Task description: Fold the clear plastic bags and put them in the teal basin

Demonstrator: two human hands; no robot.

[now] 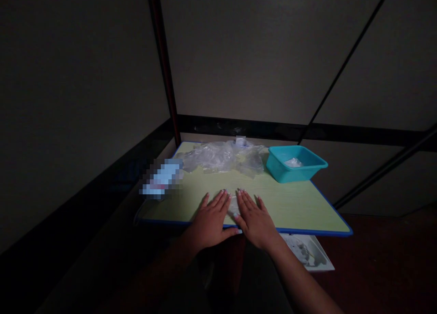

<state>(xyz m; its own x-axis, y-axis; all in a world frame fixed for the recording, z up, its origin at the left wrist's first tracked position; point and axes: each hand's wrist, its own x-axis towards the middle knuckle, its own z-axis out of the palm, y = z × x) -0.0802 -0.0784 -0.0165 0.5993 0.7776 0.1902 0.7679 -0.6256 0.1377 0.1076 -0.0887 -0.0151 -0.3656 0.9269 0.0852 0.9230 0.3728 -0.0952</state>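
My left hand (210, 218) and my right hand (254, 217) lie flat side by side at the near edge of a small pale green table (293, 205), fingers stretched out and pointing away from me. Between and partly under them lies a small clear plastic bag (234, 206), touched by both hands. A heap of clear plastic bags (223, 157) sits at the far middle of the table. A teal plastic tub (294, 163) stands at the far right corner with a bit of clear plastic inside.
A blurred-out white object (161, 179) rests at the table's left edge. A printed sheet (309, 252) lies on the dark floor under the table's right side. Plain walls with a dark baseboard close in behind and to the left.
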